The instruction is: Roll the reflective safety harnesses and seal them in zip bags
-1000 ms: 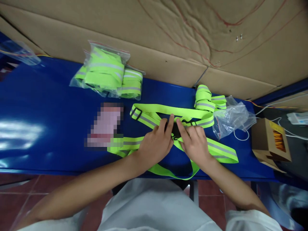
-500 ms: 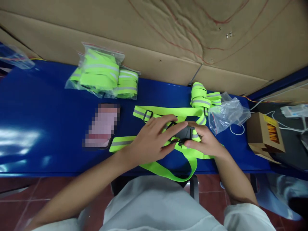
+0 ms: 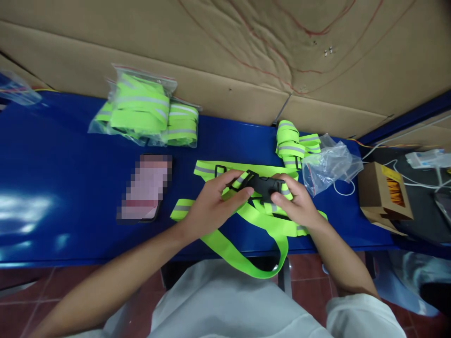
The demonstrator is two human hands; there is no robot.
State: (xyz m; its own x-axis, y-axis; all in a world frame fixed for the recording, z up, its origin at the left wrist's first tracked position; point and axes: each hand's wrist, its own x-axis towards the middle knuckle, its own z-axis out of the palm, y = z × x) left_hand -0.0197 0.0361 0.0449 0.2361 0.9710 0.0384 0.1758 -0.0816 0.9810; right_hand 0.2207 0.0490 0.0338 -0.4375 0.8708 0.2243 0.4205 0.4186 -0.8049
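A black plastic buckle (image 3: 267,187) joins parts of a neon-yellow reflective strap (image 3: 243,253) with grey stripes. My left hand (image 3: 217,206) pinches the webbing beside a black slider at the buckle's left end. On the buckle's right end, my right hand (image 3: 295,199) is closed, thumb below and fingers above. The harness-like strap spreads over the blue table around both hands, and one loop hangs over the front edge. Another black slider (image 3: 220,170) sits on the strap behind my left hand. Part of the webbing is hidden under my right hand.
Bagged yellow straps (image 3: 139,105) lie at the back left, above a phone (image 3: 144,188) with a blurred screen. Rolled straps (image 3: 291,141) and a clear plastic bag (image 3: 327,164) lie at the back right. A cardboard box (image 3: 380,192) stands farther right, near white cables.
My left hand has drawn back from over the buckle to the strap at its left end, leaving the buckle more visible. My right hand stays on the buckle's right end.
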